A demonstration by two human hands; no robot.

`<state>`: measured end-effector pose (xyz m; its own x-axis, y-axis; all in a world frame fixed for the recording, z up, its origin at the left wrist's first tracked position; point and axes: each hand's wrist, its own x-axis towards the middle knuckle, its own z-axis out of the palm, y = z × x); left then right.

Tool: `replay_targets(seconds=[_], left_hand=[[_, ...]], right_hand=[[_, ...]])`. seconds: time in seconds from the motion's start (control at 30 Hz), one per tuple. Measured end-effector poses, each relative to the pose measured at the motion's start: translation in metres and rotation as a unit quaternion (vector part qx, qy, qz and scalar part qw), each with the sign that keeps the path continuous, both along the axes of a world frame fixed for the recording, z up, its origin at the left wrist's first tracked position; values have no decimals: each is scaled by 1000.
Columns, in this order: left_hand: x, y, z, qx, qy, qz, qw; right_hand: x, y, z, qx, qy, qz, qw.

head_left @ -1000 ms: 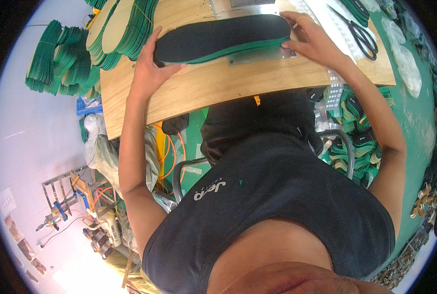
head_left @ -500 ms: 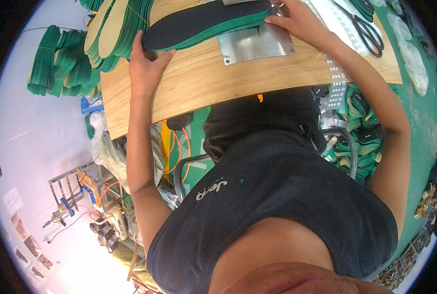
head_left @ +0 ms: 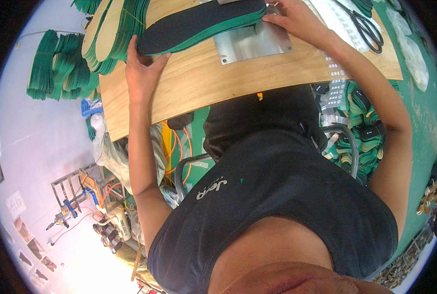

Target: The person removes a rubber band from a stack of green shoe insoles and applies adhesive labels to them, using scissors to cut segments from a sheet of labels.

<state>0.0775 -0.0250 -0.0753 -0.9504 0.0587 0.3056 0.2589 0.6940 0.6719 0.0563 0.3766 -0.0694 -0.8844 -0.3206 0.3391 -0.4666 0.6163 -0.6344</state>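
A black-topped insole stack point(head_left: 194, 27) with green layered edges lies lengthwise across the far part of the wooden table. My left hand point(head_left: 144, 73) cups its left end, thumb along the near edge and a finger against the tip. At the other end, my right hand point(head_left: 297, 20) grips the stack with thumb and fingers; part of that grip is cut off by the upper picture edge. A shiny metal plate point(head_left: 250, 49) lies flat on the table, partly under the right half of the stack. Another small metal piece shows on the stack at the top edge.
Bundled green and cream insoles point(head_left: 123, 29) stand left of my left hand, with more green bundles point(head_left: 57, 63) beyond. Black scissors point(head_left: 368, 32) lie on white sheets at the right. A clear label strip point(head_left: 335, 83) hangs off the wooden table point(head_left: 189, 83). Insoles point(head_left: 365, 142) are piled below.
The view has shifted slightly, and the insole stack and metal plate appear a little further left. Both hands keep their places at the stack's ends.
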Motion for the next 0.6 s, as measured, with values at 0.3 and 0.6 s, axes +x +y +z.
replay_targets(seconds=[0.3,0.6], left_hand=[[3,2,-1,-16,7,51,999],[-7,5,-8,-72,59,82,992]], right_hand=[[2,-2,-3,17,-8,-34,999],[7,-4,1,-30,-27,-24,999]])
